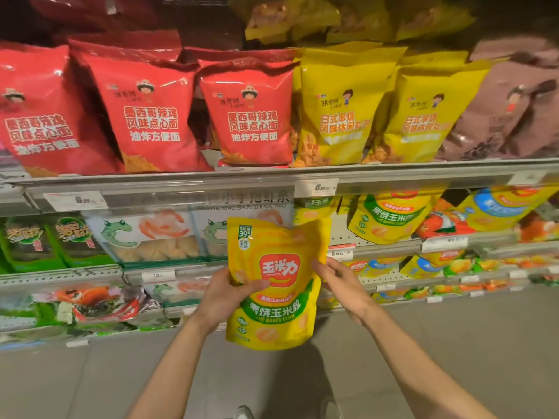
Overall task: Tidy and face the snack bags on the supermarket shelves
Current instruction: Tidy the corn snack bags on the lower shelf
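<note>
a person stands facing the snack aisle, holding a yellow corn snack bag (pixel 273 285) out in front of the shelves, upright with its printed front toward them. the left hand (pixel 230 293) grips the bag's left edge, thumb curled across the front and the fingers hidden behind. the right hand (pixel 335 278) is at the bag's right edge with fingers loosely bent, touching the side; whether it truly pinches the bag i cannot tell. the bag hangs in the air, near the middle shelf rail (pixel 169 272) and in front of the white shrimp cracker bags (pixel 151 237). more bags of the same yellow corn snack (pixel 390 216) sit on the shelf further right, beside blue-and-yellow bags (pixel 502 207). on the upper shelf, red noodle snack bags (pixel 145 113) lean in a row at the left, yellow bags (pixel 341 107) stand right of them, and a brownish bag (pixel 511 110) sits at the far right. green seaweed bags (pixel 51 240) are on the left of the middle shelf. a price tag (pixel 316 187) is clipped to the upper rail above the held bag.
</note>
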Demonstrator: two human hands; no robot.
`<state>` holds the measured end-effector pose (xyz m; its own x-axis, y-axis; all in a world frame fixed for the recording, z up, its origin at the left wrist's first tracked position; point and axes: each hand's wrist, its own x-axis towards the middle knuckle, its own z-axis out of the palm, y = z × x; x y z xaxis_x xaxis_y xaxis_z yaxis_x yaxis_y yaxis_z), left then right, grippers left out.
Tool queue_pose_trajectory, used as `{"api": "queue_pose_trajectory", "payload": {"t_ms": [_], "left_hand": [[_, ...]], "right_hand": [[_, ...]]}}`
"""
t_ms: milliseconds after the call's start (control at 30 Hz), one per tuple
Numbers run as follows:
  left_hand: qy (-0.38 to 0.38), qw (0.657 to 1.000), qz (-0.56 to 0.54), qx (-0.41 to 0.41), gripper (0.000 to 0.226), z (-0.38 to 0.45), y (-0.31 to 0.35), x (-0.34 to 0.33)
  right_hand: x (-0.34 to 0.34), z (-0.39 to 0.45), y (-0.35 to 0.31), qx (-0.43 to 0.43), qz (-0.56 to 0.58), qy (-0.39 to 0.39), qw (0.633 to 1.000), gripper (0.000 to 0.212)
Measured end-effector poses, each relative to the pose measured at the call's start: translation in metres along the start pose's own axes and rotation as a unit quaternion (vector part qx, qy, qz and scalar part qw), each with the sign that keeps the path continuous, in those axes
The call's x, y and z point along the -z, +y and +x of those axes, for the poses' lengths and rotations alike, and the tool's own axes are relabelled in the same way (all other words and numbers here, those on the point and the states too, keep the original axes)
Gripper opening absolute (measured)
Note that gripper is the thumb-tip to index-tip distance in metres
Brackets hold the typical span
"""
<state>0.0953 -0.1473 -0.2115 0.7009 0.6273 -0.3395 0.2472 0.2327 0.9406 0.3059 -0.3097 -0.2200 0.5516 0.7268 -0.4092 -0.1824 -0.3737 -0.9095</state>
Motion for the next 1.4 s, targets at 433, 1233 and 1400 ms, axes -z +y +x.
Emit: {"api": "queue_pose_trajectory", "payload": {"t_ms": [433,1233,1400], "left_hand": [[0.072,0.997,-0.032,0.003,0.065,0.055,0.004,-0.155],[0.178,0.981,0.024,-0.071,0.073,0.121,-0.014,-0.191],[0.239,0.949,0.151,-0.137,0.068,0.138,0.004,-0.188]], "right_hand": [[0.115,0.026,0.011,0.02,0.117,-0.006,0.993,0.049],[0.143,0.096,0.019,0.144,-0.125,0.095,0.977,0.042],[0.14,0.115,-0.004,0.153,-0.214,0.116,0.958,0.056]]}}
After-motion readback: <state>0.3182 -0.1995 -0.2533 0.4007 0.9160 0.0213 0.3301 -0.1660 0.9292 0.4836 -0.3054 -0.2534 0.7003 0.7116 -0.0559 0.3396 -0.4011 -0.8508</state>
